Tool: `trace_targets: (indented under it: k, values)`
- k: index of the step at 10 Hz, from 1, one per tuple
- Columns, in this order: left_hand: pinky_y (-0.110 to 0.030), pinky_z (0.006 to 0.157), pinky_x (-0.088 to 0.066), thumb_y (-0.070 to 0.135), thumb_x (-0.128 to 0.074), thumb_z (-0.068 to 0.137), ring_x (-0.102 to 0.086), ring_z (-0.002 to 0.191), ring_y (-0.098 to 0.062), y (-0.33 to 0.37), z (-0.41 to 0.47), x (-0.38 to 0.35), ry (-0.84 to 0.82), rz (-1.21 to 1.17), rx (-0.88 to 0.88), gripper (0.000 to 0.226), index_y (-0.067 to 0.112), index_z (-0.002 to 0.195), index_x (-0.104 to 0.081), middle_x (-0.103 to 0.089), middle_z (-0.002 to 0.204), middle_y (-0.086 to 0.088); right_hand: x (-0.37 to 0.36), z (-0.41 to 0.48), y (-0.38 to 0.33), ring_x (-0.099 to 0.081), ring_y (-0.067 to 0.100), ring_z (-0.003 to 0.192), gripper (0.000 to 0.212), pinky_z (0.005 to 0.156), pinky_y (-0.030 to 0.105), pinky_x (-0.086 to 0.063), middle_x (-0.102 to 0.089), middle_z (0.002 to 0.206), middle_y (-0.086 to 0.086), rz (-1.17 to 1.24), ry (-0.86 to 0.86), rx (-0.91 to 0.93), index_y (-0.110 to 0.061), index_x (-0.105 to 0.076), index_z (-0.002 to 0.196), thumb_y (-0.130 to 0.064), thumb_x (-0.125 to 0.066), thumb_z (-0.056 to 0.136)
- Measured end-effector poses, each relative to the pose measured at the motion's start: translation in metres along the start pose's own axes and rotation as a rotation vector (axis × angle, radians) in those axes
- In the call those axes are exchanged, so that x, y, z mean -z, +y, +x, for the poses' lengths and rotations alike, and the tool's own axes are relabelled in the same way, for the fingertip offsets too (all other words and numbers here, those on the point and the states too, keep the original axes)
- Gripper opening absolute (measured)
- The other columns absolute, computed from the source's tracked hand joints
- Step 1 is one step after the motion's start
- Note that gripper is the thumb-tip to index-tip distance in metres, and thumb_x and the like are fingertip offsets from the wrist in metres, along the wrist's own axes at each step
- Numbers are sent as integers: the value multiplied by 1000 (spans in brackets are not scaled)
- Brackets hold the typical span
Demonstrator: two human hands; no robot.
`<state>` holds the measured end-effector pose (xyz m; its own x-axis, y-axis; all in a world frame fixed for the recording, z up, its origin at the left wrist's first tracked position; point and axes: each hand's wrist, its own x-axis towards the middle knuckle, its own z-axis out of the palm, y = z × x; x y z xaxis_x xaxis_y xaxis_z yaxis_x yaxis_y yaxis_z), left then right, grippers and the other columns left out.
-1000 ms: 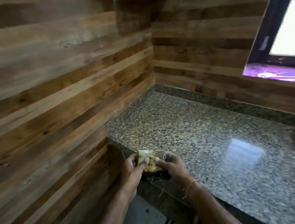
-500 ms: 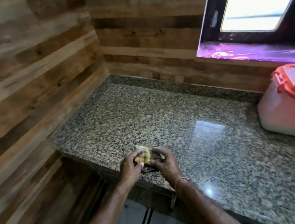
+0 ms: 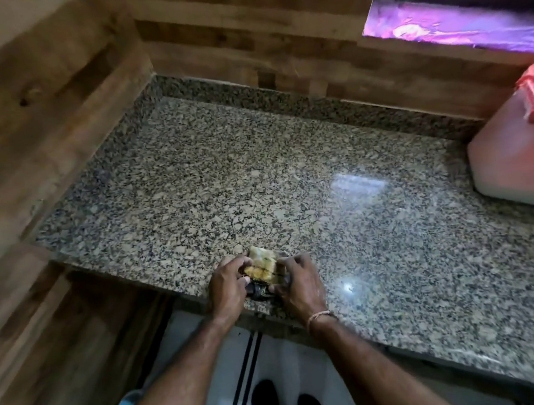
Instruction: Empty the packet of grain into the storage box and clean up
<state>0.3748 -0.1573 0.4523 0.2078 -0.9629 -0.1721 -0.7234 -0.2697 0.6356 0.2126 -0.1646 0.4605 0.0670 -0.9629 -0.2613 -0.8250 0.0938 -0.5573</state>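
Packet (image 3: 261, 266), folded small, sits at the near edge of the worktop (image 3: 256, 177), pinched between my left hand (image 3: 227, 286) and right hand (image 3: 298, 282), well apart from the box (image 3: 520, 156); I judge a loose grip could let it unfold or drop over the edge.

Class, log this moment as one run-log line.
left hand, right hand: grip small folded yellowish packet | at: front edge of speckled granite counter | pink plastic storage box: far right, untouched

L grip (image 3: 227, 285), R grip (image 3: 296, 280), both curled, close tog.
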Motion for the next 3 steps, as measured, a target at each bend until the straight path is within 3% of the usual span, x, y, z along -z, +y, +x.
trace_targets:
  k: [2,3]
  values:
    - [-18,57,-38,13,-63,97,-48,96,-12,4,3,8,128,129,-110,36,22,131,-64,-61,131,-7,26,-12,11,-46,14,116,47,89,27,-50,-44,134,1,56,85,-10,-28,-55,136,-45,-65,93]
    - [-32,75,-50,33,-66,95,-53,103,-19,25,5,17,161,163,-172,40,22,133,-60,-60,130,-8,52,-23,26,-46,13,114,50,88,26,-48,-45,133,2,78,191,-42,-28,-52,139,-52,-58,95]
